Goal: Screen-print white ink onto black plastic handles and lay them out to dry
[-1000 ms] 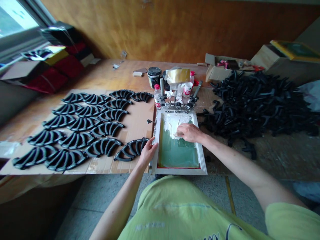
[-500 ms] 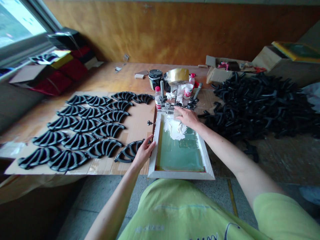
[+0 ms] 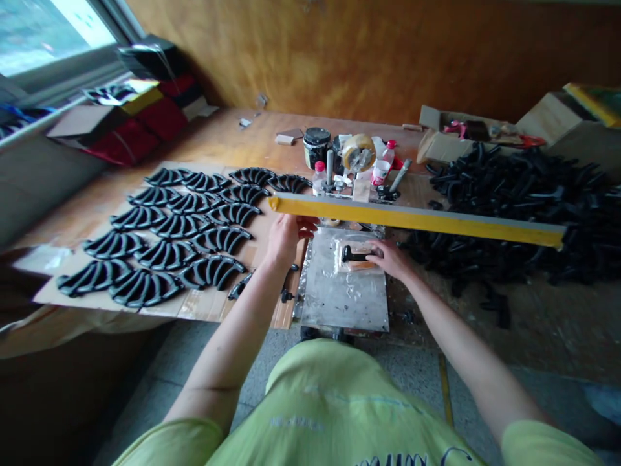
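Black part (image 3: 353, 256) (fingers clamped) on the silver plate (image 3: 339, 298), wooden bench (image 3: 218, 142).

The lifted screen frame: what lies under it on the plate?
Under the screen frame, the metal plate holds one black part, touched by the right hand. The plate's far edge is hidden.

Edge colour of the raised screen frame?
Yellow, on the raised frame's edge; head view shows it.
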The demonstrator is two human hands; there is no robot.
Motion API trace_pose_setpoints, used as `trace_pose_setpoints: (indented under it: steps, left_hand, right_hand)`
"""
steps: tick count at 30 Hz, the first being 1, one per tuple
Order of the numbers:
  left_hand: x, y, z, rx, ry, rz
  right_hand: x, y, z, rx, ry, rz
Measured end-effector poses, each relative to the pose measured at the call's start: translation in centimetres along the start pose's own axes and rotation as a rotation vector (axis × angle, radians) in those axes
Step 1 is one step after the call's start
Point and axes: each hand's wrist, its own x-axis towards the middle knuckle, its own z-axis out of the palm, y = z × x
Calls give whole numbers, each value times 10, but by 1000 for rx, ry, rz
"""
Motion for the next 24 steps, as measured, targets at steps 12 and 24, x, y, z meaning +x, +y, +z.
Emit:
trace_pose_setpoints:
  steps: [12,24]
  left_hand:
    - [-116,-96,-11,38,-62,-305]
    - [-136,-90,-67,96,75,-211]
  right_hand:
    - [-85,-153,44,21,242,-440]
    - [-89,-199,97,127,165,-565]
